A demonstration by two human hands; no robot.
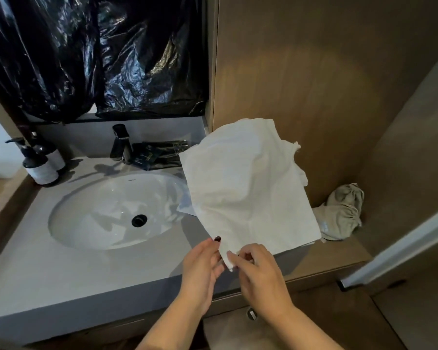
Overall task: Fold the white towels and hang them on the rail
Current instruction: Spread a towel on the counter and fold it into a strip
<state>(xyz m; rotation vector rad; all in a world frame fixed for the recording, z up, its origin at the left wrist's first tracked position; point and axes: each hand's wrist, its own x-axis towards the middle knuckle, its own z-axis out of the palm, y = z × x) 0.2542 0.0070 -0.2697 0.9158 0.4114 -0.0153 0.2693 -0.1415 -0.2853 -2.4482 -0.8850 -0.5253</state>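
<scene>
**Inspector:** Report hand positions and where the towel is.

**Operator:** I have 1 white towel (248,183) in view, raised over the right end of the grey vanity counter (61,269), its far side billowing above the counter and partly over the sink basin (111,210). My left hand (200,271) and right hand (258,276) meet at its near bottom corner. The right hand's thumb and fingers pinch that corner. The left hand's fingers lie nearly straight against the cloth edge; I cannot tell whether its thumb grips.

**Inspector:** Step in hand, and how to do it properly?

**Operator:** My judgement: finding the corners to start the fold. I would keep 1 hand on this corner, run the other along the hem to the next corner, pull the edge taut, then bring the corners together squarely. The cloth looks thin and limp, so slack will skew the fold, and it could dip into the basin.

**Inspector:** Surface and room?

**Operator:** Black faucet (122,145) behind the basin, 2 dark pump bottles (39,162) at the left, dark sachets (159,152) by the wall. Black plastic sheeting (91,54) covers the area above the vanity. A crumpled grey-beige cloth (344,210) sits on the wooden ledge (339,256) at the right, against brown panelling. No rail is in view.
</scene>
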